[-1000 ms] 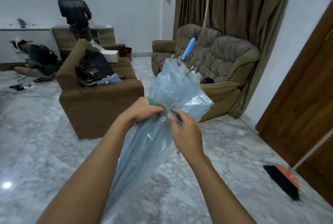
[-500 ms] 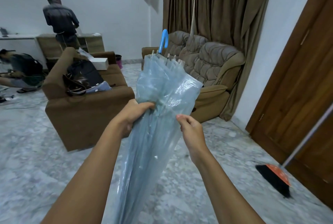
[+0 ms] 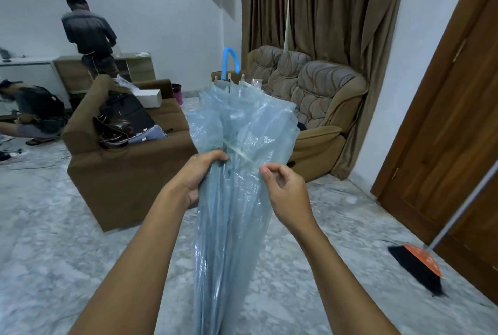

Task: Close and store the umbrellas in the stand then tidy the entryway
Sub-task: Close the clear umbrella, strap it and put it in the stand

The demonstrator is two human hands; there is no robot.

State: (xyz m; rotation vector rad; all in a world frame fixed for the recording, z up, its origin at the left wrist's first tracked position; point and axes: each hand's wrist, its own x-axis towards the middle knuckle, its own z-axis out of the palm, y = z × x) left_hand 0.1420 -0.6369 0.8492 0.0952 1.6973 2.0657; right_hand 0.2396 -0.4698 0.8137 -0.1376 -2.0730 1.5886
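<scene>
- Umbrella (image 3: pixel 237 200): folded, pale blue see-through plastic, right in front of you. Blue hook handle (image 3: pixel 230 61) points up and away.
- Broom (image 3: pixel 416 263): low right, head on the marble floor (image 3: pixel 54 226), beside the wooden door (image 3: pixel 452 119).
- Brown sofa (image 3: pixel 129 173): just past the umbrella, left, with bags on its seat.
- Padded armchair (image 3: pixel 318 97): behind, right, against the curtain (image 3: pixel 323 5).
- Far left: one person crouched (image 3: pixel 32 111), another standing (image 3: pixel 87 35) at a low surface.
- Your left hand (image 3: pixel 200 173): fingers wrapped round the bunched canopy.
- Your right hand (image 3: pixel 283 186): thumb and forefinger pinch the thin clear strap (image 3: pixel 239 152), other fingers curled.
</scene>
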